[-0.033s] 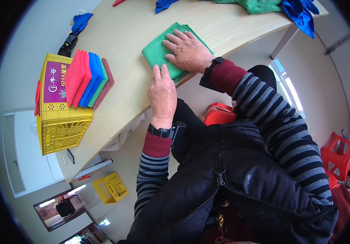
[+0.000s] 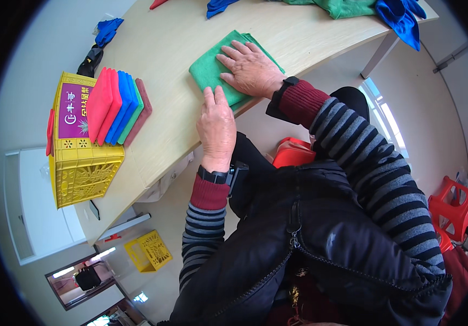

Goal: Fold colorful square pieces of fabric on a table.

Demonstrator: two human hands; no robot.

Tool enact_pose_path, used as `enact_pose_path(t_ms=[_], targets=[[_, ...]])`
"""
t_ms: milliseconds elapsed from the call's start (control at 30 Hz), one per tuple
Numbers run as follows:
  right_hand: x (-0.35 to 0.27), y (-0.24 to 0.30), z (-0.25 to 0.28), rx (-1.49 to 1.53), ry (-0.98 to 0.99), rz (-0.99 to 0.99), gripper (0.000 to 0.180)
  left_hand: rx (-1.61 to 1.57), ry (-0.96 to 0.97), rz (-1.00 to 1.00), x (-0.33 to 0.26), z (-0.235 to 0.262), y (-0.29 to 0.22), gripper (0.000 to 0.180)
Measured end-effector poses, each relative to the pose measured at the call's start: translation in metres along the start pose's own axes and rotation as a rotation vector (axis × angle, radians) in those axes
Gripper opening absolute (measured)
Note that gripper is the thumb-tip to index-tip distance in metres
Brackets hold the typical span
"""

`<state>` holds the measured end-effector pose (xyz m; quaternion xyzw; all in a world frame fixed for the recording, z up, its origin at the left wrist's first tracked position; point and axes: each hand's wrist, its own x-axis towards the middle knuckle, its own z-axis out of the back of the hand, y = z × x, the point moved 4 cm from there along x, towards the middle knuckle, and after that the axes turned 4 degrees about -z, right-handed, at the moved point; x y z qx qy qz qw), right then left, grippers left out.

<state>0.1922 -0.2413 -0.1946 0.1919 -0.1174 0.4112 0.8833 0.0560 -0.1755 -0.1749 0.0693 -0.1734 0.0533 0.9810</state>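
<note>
A green folded cloth (image 2: 210, 68) lies near the front edge of the table, its layers showing along the right side. My right hand (image 2: 253, 70) rests flat on top of it, fingers spread. At the cloth's near left edge is my left hand (image 2: 216, 129), with two fingers stretched out to touch the fabric and the others partly hidden beneath the palm. Neither hand grips anything. To the left, several folded cloths in red, blue (image 2: 123, 108), green and brown form a neat stack beside a yellow crate.
The yellow plastic crate (image 2: 88, 176) stands at the table's left end, near a phone (image 2: 94, 209). Loose green cloths (image 2: 342, 6) and a blue cloth (image 2: 400, 22) lie at the far right. Another yellow crate (image 2: 148, 251) and a red stool (image 2: 454, 204) are on the floor.
</note>
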Motion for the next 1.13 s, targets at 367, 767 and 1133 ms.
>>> enact_pose_path(t_ms=[367, 767, 1133], targets=[[-0.002, -0.008, 0.008, 0.028, 0.001, -0.007, 0.055, 0.183, 0.084, -0.108, 0.005, -0.002, -0.009, 0.041], [0.001, 0.003, 0.006, 0.085, -0.05, 0.046, 0.054, 0.211, -0.005, -0.115, -0.013, 0.002, -0.001, 0.051], [0.009, 0.007, -0.004, -0.05, 0.079, 0.068, 0.056, 0.231, -0.001, -0.026, -0.022, -0.008, 0.001, 0.058]])
